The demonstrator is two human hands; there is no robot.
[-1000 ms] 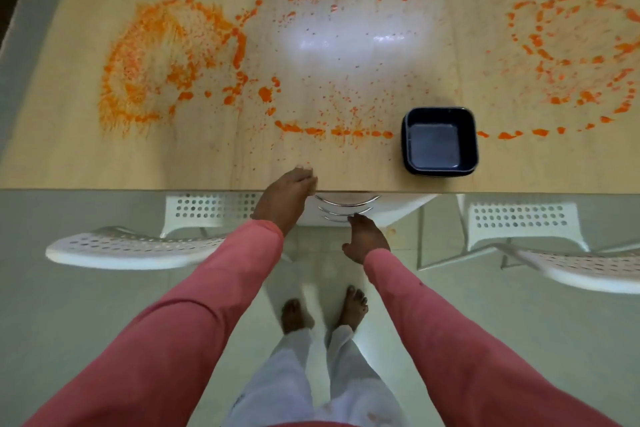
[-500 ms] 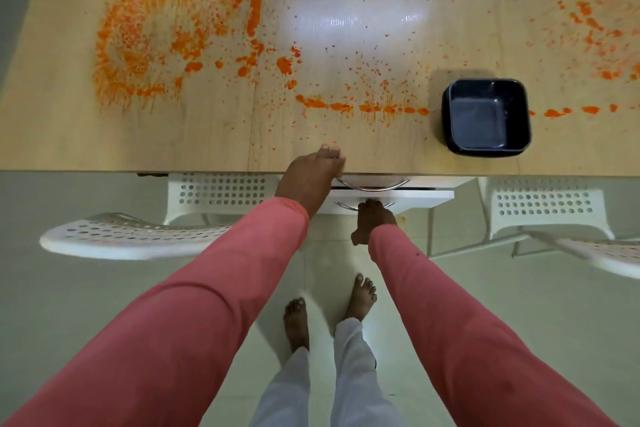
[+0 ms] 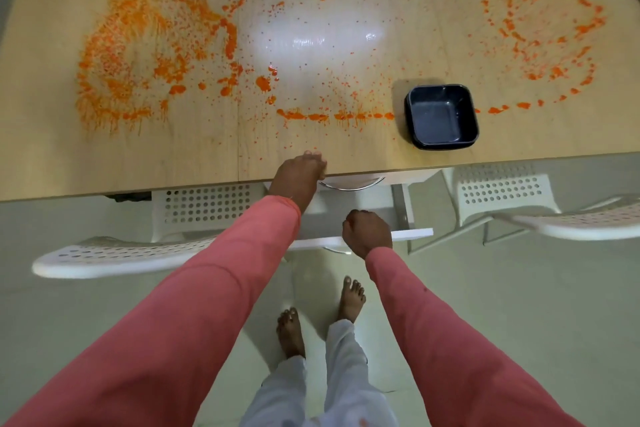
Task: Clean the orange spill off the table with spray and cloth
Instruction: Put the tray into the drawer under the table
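Head view: right hand (image 3: 367, 233) fist curled on drawer (image 3: 408, 235) front — spill (image 3: 145, 55) lies 11 o'clock; left hand (image 3: 299, 177), fingers flat, rests on table (image 3: 52, 156) edge — nearer.

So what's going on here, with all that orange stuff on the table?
A person in pink sleeves stands at a wooden table covered in orange spill, none of it wiped yet. Their left hand rests on the table's near edge, while the right hand grips the front of a white drawer under the table, which stands pulled out. A dark square bowl sits on the table to the right. No spray or cloth is in view.
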